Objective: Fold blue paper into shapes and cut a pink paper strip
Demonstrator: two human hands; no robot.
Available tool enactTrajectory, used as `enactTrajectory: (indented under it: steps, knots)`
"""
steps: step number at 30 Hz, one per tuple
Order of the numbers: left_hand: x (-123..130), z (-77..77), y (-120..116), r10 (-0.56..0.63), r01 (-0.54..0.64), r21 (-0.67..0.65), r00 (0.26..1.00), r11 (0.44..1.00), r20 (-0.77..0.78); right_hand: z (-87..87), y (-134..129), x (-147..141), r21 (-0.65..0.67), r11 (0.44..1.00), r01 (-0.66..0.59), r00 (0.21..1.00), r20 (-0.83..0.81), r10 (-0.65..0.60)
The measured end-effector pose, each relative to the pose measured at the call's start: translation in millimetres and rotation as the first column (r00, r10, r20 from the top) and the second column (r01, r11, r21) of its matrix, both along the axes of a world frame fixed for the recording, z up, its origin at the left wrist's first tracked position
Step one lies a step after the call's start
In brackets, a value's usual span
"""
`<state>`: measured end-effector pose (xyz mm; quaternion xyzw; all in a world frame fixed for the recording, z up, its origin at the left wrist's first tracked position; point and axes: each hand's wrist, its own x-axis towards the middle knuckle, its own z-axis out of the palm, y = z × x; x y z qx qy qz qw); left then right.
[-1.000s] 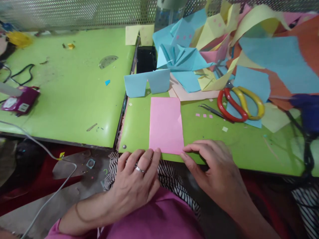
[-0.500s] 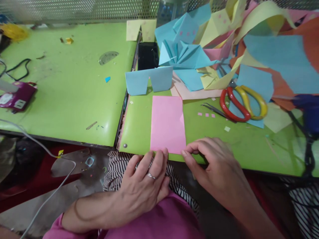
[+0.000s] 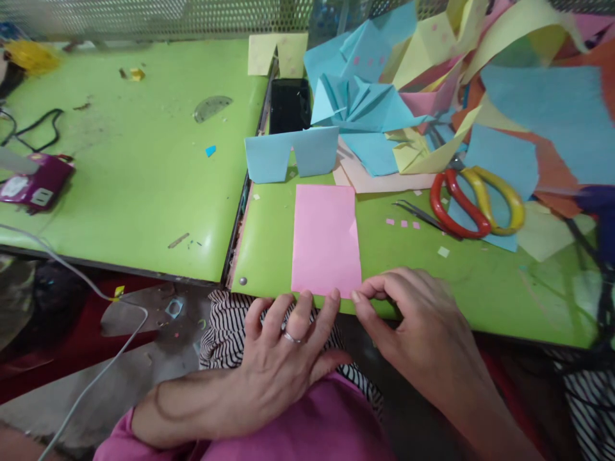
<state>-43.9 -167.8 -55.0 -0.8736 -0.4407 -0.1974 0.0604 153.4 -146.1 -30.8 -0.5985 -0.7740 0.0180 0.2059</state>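
Observation:
A pink sheet of paper [image 3: 327, 240] lies flat at the near edge of the green table, its short side toward me. My left hand [image 3: 288, 352] is open, palm down, with its fingers spread and the fingertips resting along the paper's near edge. Thumb and forefinger of my right hand [image 3: 408, 314] are pinched together at the near right corner of the same paper. Just beyond the sheet stands a folded light-blue paper [image 3: 291, 155] with a notch cut in it. Three tiny pink paper squares [image 3: 403, 225] lie to the right, beside tweezers [image 3: 418, 212].
Scissors with red and yellow handles [image 3: 475, 202] lie right of the tweezers. Coloured papers [image 3: 365, 105] are heaped at the back right. A black phone [image 3: 290, 105] sits behind the folded blue paper. On the left are a protractor [image 3: 212, 109] and a purple power socket [image 3: 36, 182].
My left hand has slid right along the paper's near edge, and its fingers have spread wider. The right hand keeps its pinch at the corner. The whole view has shifted slightly.

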Motion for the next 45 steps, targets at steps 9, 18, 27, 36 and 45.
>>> enactTrajectory:
  steps: [9,18,27,36,45]
  knots:
    - [3,2.0,-1,0.021,-0.021,0.009,1.0,1.0,-0.018,-7.3,-20,-1,0.346,0.936,-0.055,0.996,0.079,0.029]
    - [3,-4.7,-2,0.014,-0.014,0.022,1.0,1.0,0.008,-18.1,-27,0,0.197,0.98,0.004,1.0,-0.005,-0.003]
    - [-3,-12.3,0,-0.016,0.014,0.033,0.998,0.999,0.067,1.0,-2,5,-0.014,0.997,-0.069,0.995,-0.072,0.068]
    - [-5,-14.0,-2,-0.012,0.011,0.031,0.999,0.999,0.031,5.0,1,4,-0.101,0.993,-0.064,0.996,-0.074,0.056]
    - [-6,-12.6,-3,-0.003,0.002,0.034,1.0,0.999,0.029,15.1,11,6,-0.148,0.984,-0.104,0.993,-0.063,0.096]
